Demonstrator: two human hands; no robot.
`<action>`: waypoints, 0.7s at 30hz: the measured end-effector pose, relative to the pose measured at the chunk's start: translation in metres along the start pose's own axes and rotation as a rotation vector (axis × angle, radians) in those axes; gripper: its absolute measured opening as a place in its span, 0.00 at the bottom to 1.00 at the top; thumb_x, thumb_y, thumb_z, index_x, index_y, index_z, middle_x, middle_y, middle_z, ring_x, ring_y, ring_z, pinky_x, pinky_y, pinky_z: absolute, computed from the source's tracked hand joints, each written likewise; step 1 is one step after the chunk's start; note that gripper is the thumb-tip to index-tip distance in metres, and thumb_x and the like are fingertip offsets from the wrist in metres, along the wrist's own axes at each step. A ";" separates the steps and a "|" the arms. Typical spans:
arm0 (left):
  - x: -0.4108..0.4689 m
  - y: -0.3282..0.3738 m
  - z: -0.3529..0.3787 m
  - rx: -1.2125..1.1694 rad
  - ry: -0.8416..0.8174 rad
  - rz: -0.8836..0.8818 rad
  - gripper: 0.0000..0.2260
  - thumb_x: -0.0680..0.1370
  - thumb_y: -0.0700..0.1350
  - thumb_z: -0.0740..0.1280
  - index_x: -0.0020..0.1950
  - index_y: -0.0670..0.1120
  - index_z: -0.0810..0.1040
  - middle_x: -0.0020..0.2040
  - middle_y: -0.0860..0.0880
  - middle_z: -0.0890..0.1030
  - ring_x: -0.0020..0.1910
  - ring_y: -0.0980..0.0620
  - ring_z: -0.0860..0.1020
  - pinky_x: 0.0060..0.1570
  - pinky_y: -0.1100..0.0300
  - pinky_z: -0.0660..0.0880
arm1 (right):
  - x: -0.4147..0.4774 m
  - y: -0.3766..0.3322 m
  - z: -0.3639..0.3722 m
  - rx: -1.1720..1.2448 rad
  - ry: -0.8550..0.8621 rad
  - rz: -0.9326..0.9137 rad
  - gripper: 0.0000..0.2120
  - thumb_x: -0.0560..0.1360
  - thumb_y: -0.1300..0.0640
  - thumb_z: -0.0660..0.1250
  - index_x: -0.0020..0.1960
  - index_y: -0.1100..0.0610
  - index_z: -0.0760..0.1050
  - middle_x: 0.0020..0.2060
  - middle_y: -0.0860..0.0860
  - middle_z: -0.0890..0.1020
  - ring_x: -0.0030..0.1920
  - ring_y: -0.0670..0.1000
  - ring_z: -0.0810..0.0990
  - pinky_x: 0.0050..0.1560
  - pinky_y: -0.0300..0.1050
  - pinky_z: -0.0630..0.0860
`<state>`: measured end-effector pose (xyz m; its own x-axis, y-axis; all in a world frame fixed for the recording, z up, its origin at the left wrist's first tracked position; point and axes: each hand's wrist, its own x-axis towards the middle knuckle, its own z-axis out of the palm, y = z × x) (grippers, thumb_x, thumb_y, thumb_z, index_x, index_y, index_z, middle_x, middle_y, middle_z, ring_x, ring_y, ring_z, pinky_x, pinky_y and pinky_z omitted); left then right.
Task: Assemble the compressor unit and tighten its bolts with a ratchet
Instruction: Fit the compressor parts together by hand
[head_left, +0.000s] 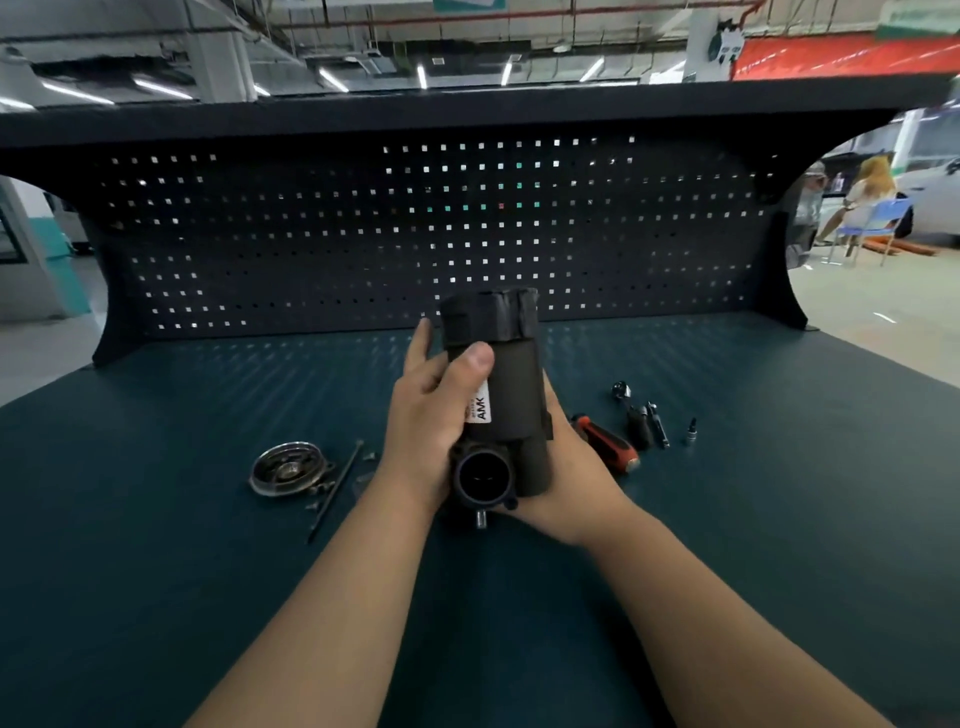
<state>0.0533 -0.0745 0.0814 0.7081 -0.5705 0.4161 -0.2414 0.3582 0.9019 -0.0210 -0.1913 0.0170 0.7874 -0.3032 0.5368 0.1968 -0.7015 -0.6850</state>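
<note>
Black compressor unit (514, 400), grasped by left hand (431, 415) fingers above and right hand (571, 478) fingers beneath.

Compressor unit (514, 395), centre: matte black throughout; label (479, 408) on its side white, black lettering; bench top (182, 519) plain dark teal; pegboard (311, 234) behind near-black navy, regular grid of small square holes glinting white, a few green, one red; tool handle (605, 441), right of centre, red-orange with black; round cover (288, 467), left, silver-grey; banner (831, 54), upper right, red.
</note>
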 end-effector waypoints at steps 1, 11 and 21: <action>0.000 -0.003 0.000 -0.031 0.025 -0.013 0.16 0.62 0.64 0.69 0.45 0.59 0.85 0.73 0.39 0.67 0.70 0.40 0.69 0.66 0.38 0.68 | 0.000 0.002 0.001 0.044 0.012 -0.006 0.58 0.60 0.43 0.79 0.77 0.42 0.44 0.67 0.43 0.73 0.64 0.48 0.76 0.61 0.58 0.74; 0.002 -0.021 0.008 -0.283 0.229 -0.047 0.38 0.63 0.65 0.68 0.63 0.39 0.75 0.60 0.34 0.78 0.56 0.39 0.79 0.59 0.41 0.75 | -0.005 0.001 -0.007 0.284 0.045 0.001 0.52 0.57 0.35 0.78 0.74 0.51 0.63 0.72 0.53 0.69 0.72 0.52 0.67 0.71 0.58 0.64; 0.020 -0.051 -0.012 0.185 0.129 0.077 0.17 0.71 0.53 0.64 0.58 0.55 0.68 0.51 0.60 0.78 0.49 0.68 0.77 0.47 0.72 0.72 | -0.005 -0.007 -0.010 0.455 0.152 -0.057 0.36 0.66 0.26 0.62 0.58 0.54 0.75 0.51 0.38 0.82 0.54 0.37 0.78 0.52 0.33 0.73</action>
<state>0.0875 -0.0954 0.0421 0.7586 -0.4436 0.4773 -0.4071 0.2492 0.8787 -0.0322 -0.1916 0.0247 0.6802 -0.3867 0.6227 0.4997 -0.3769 -0.7799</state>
